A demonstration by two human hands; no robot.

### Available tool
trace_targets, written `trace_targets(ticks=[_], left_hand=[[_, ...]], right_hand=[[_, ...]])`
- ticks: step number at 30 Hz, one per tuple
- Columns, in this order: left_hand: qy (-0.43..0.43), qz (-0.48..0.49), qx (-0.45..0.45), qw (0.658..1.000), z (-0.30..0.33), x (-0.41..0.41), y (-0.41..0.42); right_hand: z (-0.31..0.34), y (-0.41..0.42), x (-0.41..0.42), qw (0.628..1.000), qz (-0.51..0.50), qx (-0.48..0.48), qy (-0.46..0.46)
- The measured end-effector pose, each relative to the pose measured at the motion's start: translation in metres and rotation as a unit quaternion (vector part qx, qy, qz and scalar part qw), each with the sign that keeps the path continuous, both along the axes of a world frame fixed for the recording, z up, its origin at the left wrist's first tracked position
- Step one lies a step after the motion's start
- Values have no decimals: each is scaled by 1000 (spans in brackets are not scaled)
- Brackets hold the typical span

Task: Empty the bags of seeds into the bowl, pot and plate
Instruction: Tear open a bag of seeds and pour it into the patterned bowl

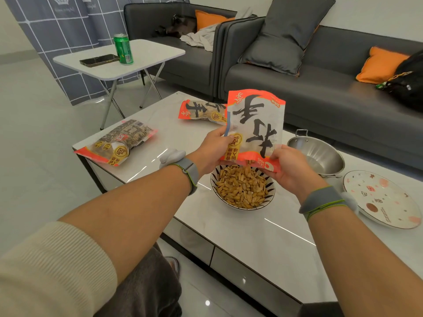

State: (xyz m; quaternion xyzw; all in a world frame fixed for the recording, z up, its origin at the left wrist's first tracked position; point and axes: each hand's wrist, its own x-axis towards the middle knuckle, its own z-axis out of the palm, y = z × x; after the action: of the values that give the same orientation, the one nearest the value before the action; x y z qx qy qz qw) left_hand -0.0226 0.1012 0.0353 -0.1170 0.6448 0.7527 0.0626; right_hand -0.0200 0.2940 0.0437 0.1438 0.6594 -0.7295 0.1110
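Both hands hold one red-and-white bag of seeds (pixel 256 124) upside down directly above the striped bowl (pixel 242 202), its open mouth pointing down at the seeds (pixel 241 187) heaped inside. The left hand (pixel 211 149) pinches the bag's left edge, fingers curled round it; the right hand (pixel 289 167) grips the lower right corner by the opening. Two more bags lie on the counter (pixel 251 229): a full one (pixel 119 143) well to the left of the hands and another (pixel 201 112) behind the held bag. The steel pot (pixel 318 154) stands just right of the right hand, and the patterned plate (pixel 382 200) sits beside the right wrist.
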Motion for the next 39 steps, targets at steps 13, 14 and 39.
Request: trace_targets(ticks=[13, 14, 39], left_hand=[[5, 4, 2, 1000, 4, 1, 0], [6, 5, 1, 1000, 3, 0, 0], [6, 3, -1, 1000, 4, 2, 0]], right_hand=[[7, -2, 5, 1000, 0, 2, 2], [7, -2, 5, 1000, 1, 1, 3], [8, -1, 7, 1000, -1, 19, 12]])
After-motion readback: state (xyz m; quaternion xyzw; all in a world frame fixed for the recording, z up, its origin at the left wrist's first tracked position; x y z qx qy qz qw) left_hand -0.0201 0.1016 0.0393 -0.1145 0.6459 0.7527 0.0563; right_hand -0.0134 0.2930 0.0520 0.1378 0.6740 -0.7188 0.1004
